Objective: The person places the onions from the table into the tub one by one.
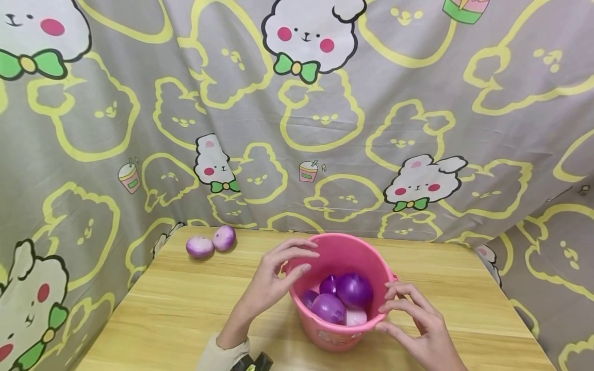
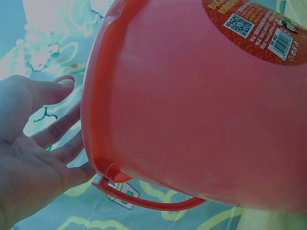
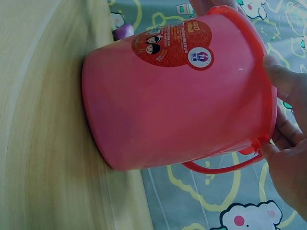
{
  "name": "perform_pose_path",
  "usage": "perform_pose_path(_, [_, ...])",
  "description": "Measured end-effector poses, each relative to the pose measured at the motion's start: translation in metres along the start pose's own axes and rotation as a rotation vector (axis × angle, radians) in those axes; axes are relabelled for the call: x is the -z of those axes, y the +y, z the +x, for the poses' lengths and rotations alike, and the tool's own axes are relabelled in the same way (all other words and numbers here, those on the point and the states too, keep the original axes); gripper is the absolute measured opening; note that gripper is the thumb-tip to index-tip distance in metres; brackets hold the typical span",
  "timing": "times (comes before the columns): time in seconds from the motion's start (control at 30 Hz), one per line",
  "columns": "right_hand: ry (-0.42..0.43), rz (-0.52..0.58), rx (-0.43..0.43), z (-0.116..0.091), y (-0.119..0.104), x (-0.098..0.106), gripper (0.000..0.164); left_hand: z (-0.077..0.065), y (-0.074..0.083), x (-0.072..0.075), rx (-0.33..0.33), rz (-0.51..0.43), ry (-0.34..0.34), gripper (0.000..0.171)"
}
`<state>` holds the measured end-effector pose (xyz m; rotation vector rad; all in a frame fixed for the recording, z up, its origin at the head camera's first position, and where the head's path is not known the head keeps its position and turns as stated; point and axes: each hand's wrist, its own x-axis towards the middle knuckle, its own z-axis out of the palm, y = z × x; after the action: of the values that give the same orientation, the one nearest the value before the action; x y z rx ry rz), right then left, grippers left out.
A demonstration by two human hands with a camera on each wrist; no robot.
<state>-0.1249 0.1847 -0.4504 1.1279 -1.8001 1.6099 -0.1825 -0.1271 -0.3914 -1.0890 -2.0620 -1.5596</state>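
Note:
A pink plastic bucket stands upright on the wooden table, with several purple onions inside. Part of a paler, pinkish-white one shows low between them. My left hand is at the bucket's left rim, fingers extended over the opening and thumb apart from the wall. In the left wrist view, the fingertips of the left hand meet the rim beside the red handle. On the opposite side my right hand grips the rim, fingers over the edge and thumb on the outside.
Two purple-and-white onions lie together at the table's back left corner. A grey curtain with cartoon bunnies hangs behind and on both sides of the wooden table. Red labels are on the bucket's outer wall.

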Motion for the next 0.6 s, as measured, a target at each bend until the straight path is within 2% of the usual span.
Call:
perform_pose_path(0.3, [0.0, -0.01, -0.016, -0.002, 0.001, 0.0, 0.043, 0.0, -0.002, 0.008, -0.02, 0.006, 0.022, 0.025])
perform_pose_path(0.6, [0.003, -0.026, -0.036, -0.002, 0.0, -0.001, 0.047, -0.002, -0.006, 0.018, 0.043, 0.007, 0.046, 0.023])
